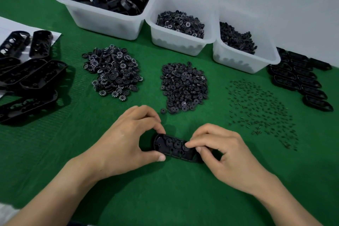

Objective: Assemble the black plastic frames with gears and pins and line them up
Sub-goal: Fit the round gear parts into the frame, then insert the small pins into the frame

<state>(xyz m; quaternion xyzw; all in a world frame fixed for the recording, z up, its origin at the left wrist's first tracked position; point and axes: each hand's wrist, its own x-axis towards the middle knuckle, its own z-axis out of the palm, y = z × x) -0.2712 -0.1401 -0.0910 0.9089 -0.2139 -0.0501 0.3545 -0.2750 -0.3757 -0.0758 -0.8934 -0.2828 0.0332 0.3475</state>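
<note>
A black oval plastic frame (174,147) lies on the green mat near the front, with several gears seated inside it. My left hand (126,139) pinches its left end between thumb and fingers. My right hand (220,150) holds the right end, index fingertip and thumb on a gear there. A heap of numbered gears (113,71), a heap of plain gears (183,88) and scattered small pins (262,113) lie behind. Finished frames (300,79) stand in rows at the right.
Three white bins stand at the back: frames (110,0), numbered gears (179,25), small gears (242,46). Loose empty frames (31,77) are piled at the left, partly on white paper (11,24). A grey wall rises behind the bins.
</note>
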